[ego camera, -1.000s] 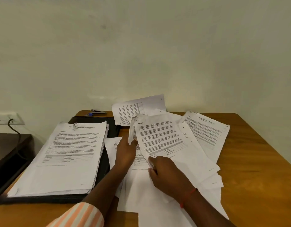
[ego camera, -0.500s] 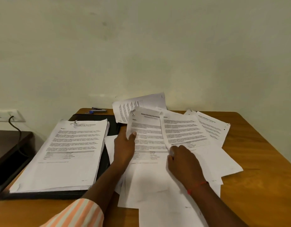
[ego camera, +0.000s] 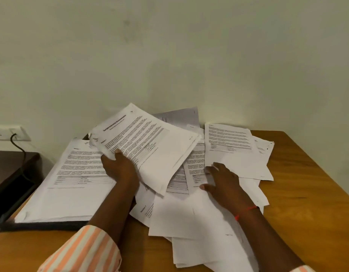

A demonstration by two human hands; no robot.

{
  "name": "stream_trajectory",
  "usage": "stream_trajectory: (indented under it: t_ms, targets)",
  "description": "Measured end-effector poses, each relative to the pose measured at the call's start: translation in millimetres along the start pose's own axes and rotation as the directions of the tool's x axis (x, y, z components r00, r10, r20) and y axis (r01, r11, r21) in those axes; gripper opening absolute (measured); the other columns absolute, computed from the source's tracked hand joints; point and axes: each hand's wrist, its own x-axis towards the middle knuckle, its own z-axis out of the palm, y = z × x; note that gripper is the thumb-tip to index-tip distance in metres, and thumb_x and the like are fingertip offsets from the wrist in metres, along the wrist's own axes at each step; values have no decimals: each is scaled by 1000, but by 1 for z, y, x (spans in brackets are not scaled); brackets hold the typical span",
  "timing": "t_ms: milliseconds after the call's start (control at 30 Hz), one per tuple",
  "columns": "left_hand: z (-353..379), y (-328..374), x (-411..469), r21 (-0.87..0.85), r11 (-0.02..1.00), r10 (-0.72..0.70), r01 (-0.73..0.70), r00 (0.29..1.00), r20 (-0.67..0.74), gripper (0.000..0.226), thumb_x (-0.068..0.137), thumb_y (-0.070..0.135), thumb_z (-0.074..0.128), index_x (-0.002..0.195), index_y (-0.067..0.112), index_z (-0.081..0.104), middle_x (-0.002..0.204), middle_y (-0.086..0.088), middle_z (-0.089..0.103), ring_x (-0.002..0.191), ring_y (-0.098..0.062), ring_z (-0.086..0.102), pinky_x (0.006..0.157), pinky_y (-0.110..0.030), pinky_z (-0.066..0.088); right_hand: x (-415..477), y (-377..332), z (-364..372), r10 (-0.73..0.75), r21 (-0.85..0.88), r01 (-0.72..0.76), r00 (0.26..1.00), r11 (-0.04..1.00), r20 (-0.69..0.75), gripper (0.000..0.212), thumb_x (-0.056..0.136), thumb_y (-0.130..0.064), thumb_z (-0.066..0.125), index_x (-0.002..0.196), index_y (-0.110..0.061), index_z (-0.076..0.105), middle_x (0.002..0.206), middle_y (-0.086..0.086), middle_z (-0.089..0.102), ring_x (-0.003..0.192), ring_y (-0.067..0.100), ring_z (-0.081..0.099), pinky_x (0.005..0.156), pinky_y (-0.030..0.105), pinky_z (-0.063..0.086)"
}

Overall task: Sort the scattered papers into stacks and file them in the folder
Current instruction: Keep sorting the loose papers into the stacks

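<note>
The person is sorting. The left hand (ego camera: 120, 169) is gripping a bundle (ego camera: 150, 146) of printed sheets by its near edge, thumb on top, and is holding it tilted up off the counter (ego camera: 307, 203). The bundle is hanging over the gap between the sorted stack (ego camera: 75, 183) on the left and the loose papers (ego camera: 189, 216) in the middle. The right hand (ego camera: 222, 183) is lying open, fingers spread flat, pressing on the loose papers just right of the bundle.

The stack is sitting on the black folder (ego camera: 42, 225), whose edge is showing at the near left. The next move is probably carrying the bundle left and squaring it onto the stack. That calls for matching its heading first, while the right hand is pinning the heap so that nothing slides.
</note>
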Motion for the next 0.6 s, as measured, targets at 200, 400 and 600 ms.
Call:
stream_trajectory:
  t_ms: [200,400,600]
  targets:
    - [2,-5,7,-171,972,-164,160,986,-11,35,101,14,57,137,14,60,119,1,68,92,-9,66,67,-13,51,-39,-49,10,-258,16,268,908,963,328,129,60,-89,62,161,-32,7,169,-4,-8,154,14,-11,124,40,-5]
    - [2,-10,13,-204,962,-185,182,983,8,36,101,10,57,136,15,62,117,2,69,89,-5,67,62,-11,52,-21,-24,10,-43,-121,71,975,990,216,119,71,-84,59,161,-25,9,169,6,-1,155,21,-5,124,48,2]
    - [3,-13,14,-210,956,-207,207,978,22,34,102,12,58,135,15,61,109,6,67,89,-5,66,61,-11,50,-6,5,3,85,-114,-105,982,988,-168,66,91,-41,69,148,-21,42,152,8,40,142,27,35,113,42,26]
